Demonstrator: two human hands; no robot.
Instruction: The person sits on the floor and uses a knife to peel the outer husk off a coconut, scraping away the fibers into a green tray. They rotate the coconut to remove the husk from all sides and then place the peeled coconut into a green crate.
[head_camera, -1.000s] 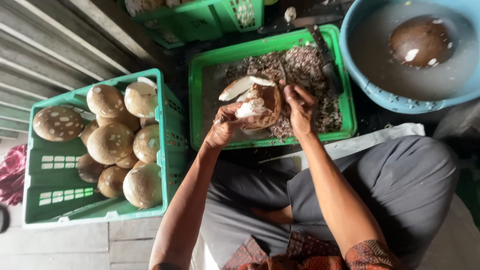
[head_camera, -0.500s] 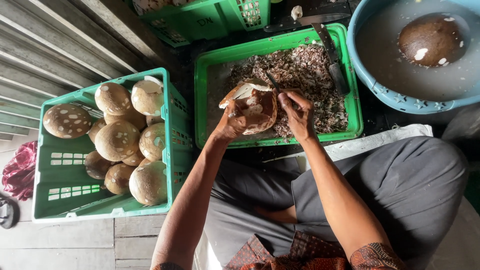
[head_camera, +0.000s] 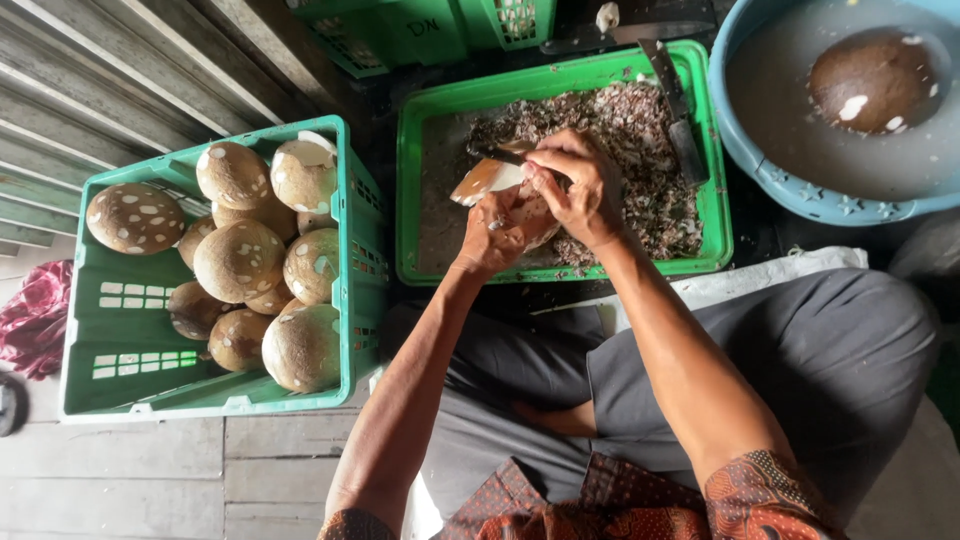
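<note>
My left hand (head_camera: 493, 238) grips a brown coconut (head_camera: 532, 222) over the green tray (head_camera: 420, 180), with a curl of pale-sided peel (head_camera: 480, 182) hanging off its left side. My right hand (head_camera: 578, 185) is shut on a small peeler (head_camera: 503, 153) whose dark blade pokes out to the left above the coconut. Both hands cover most of the nut. The tray holds a heap of brown shavings (head_camera: 640, 135).
A green crate (head_camera: 215, 395) at my left holds several brown, white-patched coconuts (head_camera: 238, 260). A blue basin (head_camera: 790, 185) of cloudy water at the upper right has one coconut (head_camera: 872, 78) floating in it. A large knife (head_camera: 678, 105) lies across the tray's right side. More green crates (head_camera: 420, 30) stand behind.
The coconut has been turned in my left hand and my right hand has come over its top. The strip of peel now hangs to the left.
</note>
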